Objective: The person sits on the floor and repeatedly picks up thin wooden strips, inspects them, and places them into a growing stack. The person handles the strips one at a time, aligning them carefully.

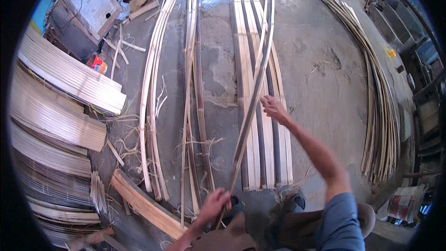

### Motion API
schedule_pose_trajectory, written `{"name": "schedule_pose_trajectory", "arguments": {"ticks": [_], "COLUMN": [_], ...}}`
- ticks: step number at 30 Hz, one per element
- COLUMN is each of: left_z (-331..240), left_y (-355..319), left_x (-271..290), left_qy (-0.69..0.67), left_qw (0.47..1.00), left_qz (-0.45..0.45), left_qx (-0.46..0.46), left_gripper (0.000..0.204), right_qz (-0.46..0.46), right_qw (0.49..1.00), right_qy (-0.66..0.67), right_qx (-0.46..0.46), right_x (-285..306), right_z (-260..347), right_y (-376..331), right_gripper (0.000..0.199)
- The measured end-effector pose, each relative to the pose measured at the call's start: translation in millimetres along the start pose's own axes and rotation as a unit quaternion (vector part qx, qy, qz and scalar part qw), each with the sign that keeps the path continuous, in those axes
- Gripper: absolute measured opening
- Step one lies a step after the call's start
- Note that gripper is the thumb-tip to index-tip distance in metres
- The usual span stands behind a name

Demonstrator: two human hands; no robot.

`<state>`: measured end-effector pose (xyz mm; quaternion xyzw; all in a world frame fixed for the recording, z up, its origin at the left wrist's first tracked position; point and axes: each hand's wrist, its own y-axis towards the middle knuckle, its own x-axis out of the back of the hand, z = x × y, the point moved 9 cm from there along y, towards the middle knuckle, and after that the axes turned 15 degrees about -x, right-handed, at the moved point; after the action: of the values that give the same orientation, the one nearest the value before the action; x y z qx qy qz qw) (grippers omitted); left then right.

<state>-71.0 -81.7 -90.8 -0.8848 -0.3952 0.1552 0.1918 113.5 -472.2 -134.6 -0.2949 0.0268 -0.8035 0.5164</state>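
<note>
Item one, held: we list one long strip (251,111), dark along its face with pale edges, slender and near straight. Its long axis runs away from the person, slanting from lower left to upper right, the far end pointing ahead and a little right. Towards that far end we count two narrow lengths standing slightly apart; whether these are one split piece or two, we cannot tell.

Position: above and across the row of flat strips (268,158) on the floor (325,125), cutting obliquely over their lengthwise run.

Left hand (214,207): fingers closed around the near part, somewhat blurred. Most of the length extends forward of this grip, with a short portion showing below it.

Right hand (274,109): fingers curled, just beside the right edge of the item, around mid-length. Whether it touches or grips, we cannot tell.

Surroundings: to the left we enter two loose groups of strips, the outer group (148,111) and the inner group (199,88); stacked slats (69,74) along the far left; a thick wood piece (144,200); a red container (97,64). To the right, a curved bundle (376,102).
</note>
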Motion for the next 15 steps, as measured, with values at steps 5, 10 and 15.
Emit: {"name": "schedule_pose_trajectory", "arguments": {"ticks": [5, 10, 15], "left_z": [-71, -105, -108], "left_y": [139, 249, 267], "left_x": [-1, -55, -122], "left_qy": [-0.081, -0.176, -0.223], "left_qw": [0.989, 0.976, 0.963], "left_qz": [0.06, 0.118, 0.15], "left_qx": [-0.107, -0.047, -0.031], "left_gripper": [0.037, 0.06, 0.07], "right_qz": [0.249, 0.355, 0.325], "right_qw": [0.927, 0.907, 0.886], "right_qy": [-0.275, -0.057, 0.228], "right_qx": [-0.054, -0.218, -0.239], "right_x": [14, 6, -58], "right_z": [10, -45, -31], "right_y": [-128, -241, -287], "right_gripper": [0.054, 0.062, 0.056]}}
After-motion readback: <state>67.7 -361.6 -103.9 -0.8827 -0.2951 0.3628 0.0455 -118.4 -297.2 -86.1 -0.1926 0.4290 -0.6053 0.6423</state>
